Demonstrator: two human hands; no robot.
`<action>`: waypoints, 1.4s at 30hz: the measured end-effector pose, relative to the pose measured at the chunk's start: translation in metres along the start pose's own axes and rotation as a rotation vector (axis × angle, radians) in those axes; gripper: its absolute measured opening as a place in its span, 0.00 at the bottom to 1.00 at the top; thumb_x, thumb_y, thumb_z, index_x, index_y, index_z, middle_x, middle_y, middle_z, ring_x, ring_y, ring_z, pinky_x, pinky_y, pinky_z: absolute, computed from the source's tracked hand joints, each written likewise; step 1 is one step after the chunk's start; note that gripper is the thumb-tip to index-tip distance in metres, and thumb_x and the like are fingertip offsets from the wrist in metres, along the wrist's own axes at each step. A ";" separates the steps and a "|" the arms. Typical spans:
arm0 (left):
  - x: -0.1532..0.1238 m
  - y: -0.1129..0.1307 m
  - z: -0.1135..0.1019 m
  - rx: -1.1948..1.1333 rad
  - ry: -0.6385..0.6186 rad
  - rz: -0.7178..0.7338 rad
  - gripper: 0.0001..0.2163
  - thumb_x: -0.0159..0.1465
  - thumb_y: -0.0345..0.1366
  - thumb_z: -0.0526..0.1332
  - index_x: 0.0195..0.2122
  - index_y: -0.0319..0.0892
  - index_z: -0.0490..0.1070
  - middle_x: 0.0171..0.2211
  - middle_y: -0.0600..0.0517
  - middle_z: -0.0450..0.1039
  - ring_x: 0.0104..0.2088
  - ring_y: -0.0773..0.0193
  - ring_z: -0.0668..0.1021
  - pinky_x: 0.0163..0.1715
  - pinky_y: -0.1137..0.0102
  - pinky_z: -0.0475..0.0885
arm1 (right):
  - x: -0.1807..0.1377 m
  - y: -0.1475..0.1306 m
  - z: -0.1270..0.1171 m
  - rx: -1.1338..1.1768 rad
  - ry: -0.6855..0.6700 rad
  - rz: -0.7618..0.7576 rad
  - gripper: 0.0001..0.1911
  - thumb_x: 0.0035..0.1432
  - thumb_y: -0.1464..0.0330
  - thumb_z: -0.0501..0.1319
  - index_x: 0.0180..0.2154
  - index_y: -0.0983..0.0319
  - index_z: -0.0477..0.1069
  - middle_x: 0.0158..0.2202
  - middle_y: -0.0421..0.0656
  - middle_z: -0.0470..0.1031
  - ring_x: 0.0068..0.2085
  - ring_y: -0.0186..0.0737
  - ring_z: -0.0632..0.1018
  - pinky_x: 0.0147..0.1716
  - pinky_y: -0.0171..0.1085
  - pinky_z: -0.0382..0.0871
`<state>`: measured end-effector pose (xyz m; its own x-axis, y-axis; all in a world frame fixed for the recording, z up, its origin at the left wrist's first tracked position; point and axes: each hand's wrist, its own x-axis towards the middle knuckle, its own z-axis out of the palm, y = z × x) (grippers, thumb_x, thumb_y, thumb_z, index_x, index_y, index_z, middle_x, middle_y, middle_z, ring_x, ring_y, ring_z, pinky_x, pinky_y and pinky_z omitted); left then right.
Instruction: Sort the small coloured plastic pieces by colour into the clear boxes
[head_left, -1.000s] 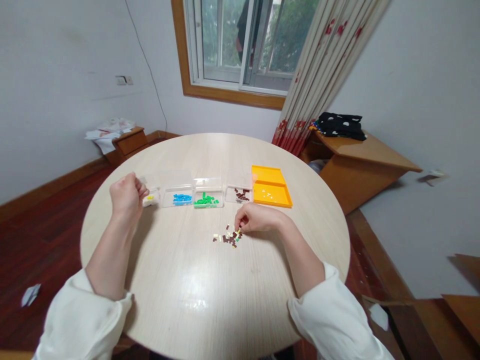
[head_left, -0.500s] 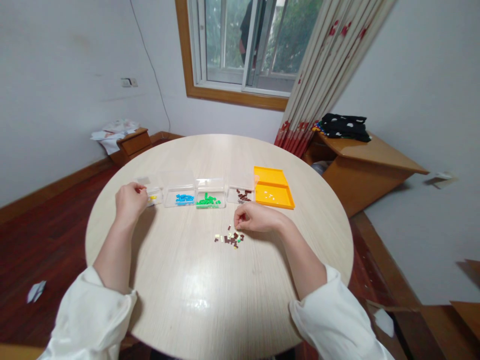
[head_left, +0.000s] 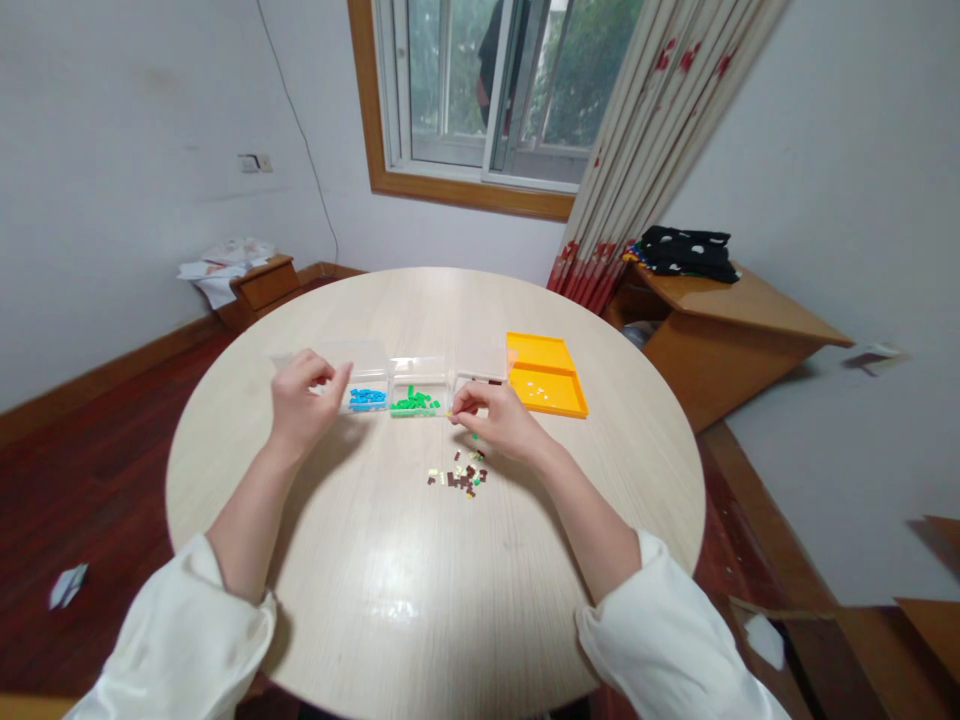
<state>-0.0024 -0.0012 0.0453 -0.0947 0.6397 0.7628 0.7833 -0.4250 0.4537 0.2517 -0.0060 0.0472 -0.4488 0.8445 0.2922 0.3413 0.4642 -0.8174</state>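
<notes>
My right hand (head_left: 495, 418) is pinched on a tiny pale piece, its fingertips just in front of the clear box of green pieces (head_left: 415, 402). It hovers above a small pile of brown and pale pieces (head_left: 459, 476) lying on the round table (head_left: 420, 590). My left hand (head_left: 304, 402) is loosely curled with the thumb apart from the fingers. I see nothing in it. It sits beside the clear box of blue pieces (head_left: 367, 397) and hides the leftmost box. A clear box of brown pieces (head_left: 480, 376) is partly hidden behind my right hand.
An orange tray (head_left: 545, 372) with a few pale pieces ends the row of boxes on the right. Past the table's right side stands a wooden desk (head_left: 720, 310) with dark cloth on it. A small cabinet (head_left: 259, 285) stands at the left wall.
My right hand lifted from the pile and moved up-left toward the boxes with a piece pinched. My left hand left the leftmost box and shifted right toward the blue box.
</notes>
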 end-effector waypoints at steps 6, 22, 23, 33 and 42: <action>-0.026 0.036 0.033 -0.260 -0.391 0.337 0.06 0.59 0.34 0.59 0.35 0.41 0.73 0.32 0.49 0.72 0.34 0.65 0.73 0.34 0.69 0.69 | -0.001 0.001 0.009 0.049 -0.013 -0.033 0.04 0.47 0.77 0.57 0.26 0.63 0.65 0.25 0.37 0.70 0.28 0.31 0.73 0.33 0.34 0.67; -0.025 0.047 0.030 -0.251 -0.421 0.273 0.05 0.60 0.33 0.55 0.29 0.40 0.68 0.28 0.51 0.70 0.30 0.67 0.71 0.31 0.72 0.67 | -0.004 -0.007 0.000 0.050 -0.132 0.038 0.02 0.49 0.76 0.59 0.27 0.65 0.69 0.26 0.39 0.71 0.30 0.31 0.73 0.33 0.32 0.65; -0.021 0.043 0.026 -0.215 -0.387 0.203 0.05 0.59 0.32 0.55 0.27 0.40 0.66 0.25 0.53 0.68 0.27 0.68 0.70 0.29 0.73 0.65 | -0.005 -0.008 -0.003 0.003 -0.202 0.052 0.01 0.48 0.75 0.60 0.26 0.65 0.70 0.25 0.39 0.71 0.29 0.30 0.71 0.32 0.31 0.63; 0.011 -0.034 -0.025 0.424 0.053 -0.588 0.11 0.55 0.32 0.51 0.16 0.41 0.54 0.16 0.57 0.52 0.22 0.68 0.61 0.24 0.72 0.53 | -0.010 -0.014 -0.012 -0.221 -0.815 0.188 0.06 0.43 0.75 0.65 0.29 0.67 0.76 0.18 0.32 0.60 0.21 0.25 0.62 0.22 0.28 0.55; 0.008 -0.045 -0.025 0.620 -0.281 -0.749 0.08 0.53 0.40 0.53 0.22 0.42 0.65 0.23 0.47 0.69 0.29 0.54 0.71 0.27 0.68 0.60 | -0.010 -0.015 -0.008 -0.339 -0.833 0.196 0.06 0.42 0.76 0.64 0.28 0.66 0.76 0.19 0.33 0.62 0.21 0.24 0.61 0.23 0.28 0.54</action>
<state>-0.0542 0.0072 0.0423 -0.6073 0.7668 0.2076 0.7702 0.5043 0.3905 0.2582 -0.0195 0.0608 -0.7623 0.5121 -0.3958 0.6389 0.4978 -0.5865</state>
